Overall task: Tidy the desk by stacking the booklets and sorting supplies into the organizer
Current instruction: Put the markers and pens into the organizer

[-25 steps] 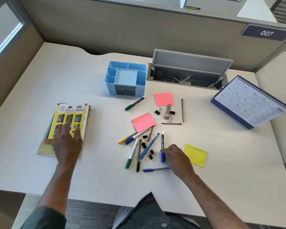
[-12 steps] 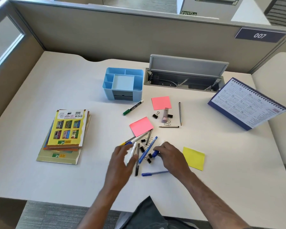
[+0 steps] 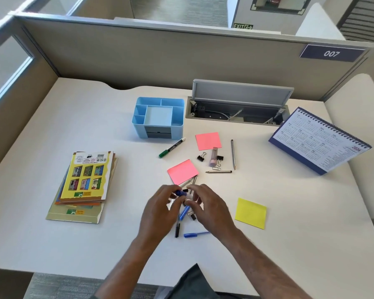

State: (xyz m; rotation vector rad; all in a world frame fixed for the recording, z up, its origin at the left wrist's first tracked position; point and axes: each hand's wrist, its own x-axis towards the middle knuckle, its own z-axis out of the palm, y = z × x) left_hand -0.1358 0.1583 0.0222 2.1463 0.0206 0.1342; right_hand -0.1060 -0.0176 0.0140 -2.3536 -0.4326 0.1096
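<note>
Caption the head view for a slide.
Both hands, left hand and right hand, gather pens beside stacked booklets.

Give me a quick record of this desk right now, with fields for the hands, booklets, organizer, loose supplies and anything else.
left hand: grips a blue marker over the pen pile
right hand: fingers curled over the same pile; grip unclear
booklets: stacked, left of the hands
organizer: blue, compartments look empty
loose supplies: green marker, two pink sticky pads, yellow sticky pad, two pencils, binder clips
other: desk calendar, far right
</note>
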